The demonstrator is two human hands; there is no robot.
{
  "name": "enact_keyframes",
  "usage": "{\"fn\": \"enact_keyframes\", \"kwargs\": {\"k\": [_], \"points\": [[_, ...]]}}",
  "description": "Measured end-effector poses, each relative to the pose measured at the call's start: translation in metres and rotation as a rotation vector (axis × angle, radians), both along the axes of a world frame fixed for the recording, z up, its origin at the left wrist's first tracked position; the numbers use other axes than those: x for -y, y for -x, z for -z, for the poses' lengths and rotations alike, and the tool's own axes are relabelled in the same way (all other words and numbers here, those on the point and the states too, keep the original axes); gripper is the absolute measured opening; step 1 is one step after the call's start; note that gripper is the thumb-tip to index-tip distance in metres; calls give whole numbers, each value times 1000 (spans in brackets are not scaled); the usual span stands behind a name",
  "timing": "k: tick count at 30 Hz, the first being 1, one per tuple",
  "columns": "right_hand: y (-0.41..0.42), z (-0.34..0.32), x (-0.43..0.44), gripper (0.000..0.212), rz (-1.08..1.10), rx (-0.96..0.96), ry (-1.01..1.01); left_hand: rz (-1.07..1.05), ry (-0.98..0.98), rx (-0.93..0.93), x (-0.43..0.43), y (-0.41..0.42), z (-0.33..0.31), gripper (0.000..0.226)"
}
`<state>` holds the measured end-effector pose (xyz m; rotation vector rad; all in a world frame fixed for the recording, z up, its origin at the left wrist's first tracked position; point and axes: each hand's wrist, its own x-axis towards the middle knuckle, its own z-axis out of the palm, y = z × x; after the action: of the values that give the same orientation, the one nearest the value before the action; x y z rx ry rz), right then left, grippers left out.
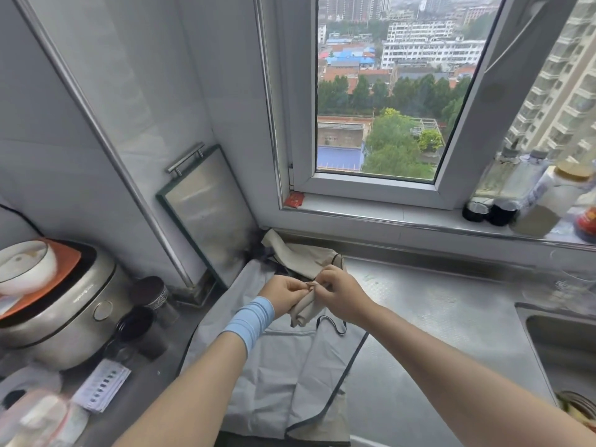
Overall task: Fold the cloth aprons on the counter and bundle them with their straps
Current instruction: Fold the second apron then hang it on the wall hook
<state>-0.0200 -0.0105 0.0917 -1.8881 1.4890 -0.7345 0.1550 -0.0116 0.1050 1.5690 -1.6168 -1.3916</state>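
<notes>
A small rolled beige apron bundle (304, 311) hangs between both hands above the counter. My left hand (283, 293), with a blue wristband, grips its left side. My right hand (338, 290) pinches the beige strap at the bundle's top, the fingertips of both hands nearly touching. Under the hands a light grey apron (267, 372) with dark trim lies spread flat on the steel counter (429, 321); a dark strap loop (335, 327) lies on it. Behind the hands another beige apron (303, 256) sits crumpled against the wall.
A rice cooker (64, 317) with a bowl on top and dark jars (151, 295) stand at the left. A metal tray (206, 214) leans in the corner. Bottles (529, 195) line the window sill. A sink (567, 346) opens at the right.
</notes>
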Motion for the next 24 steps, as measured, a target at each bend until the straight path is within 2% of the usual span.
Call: {"fn": "enact_keyframes", "kwargs": {"k": [4, 7, 9, 14, 18, 24], "points": [[2, 0, 0, 11, 87, 94, -80, -160, 125, 81, -1, 9, 5, 11], [3, -10, -1, 35, 20, 202, -94, -277, 163, 49, -3, 18, 14, 11], [1, -15, -1, 39, 21, 226, -82, -314, 198, 20, -3, 22, 16, 11], [0, -15, 6, 17, 74, 223, -69, -342, 146, -34, 0, 26, 8, 9], [0, -20, 10, 14, 68, 212, -164, -248, 152, -30, 0, 20, 3, 11], [-7, -29, 8, 10, 116, 75, -101, -283, 196, 8, -8, 20, 5, 15]]}}
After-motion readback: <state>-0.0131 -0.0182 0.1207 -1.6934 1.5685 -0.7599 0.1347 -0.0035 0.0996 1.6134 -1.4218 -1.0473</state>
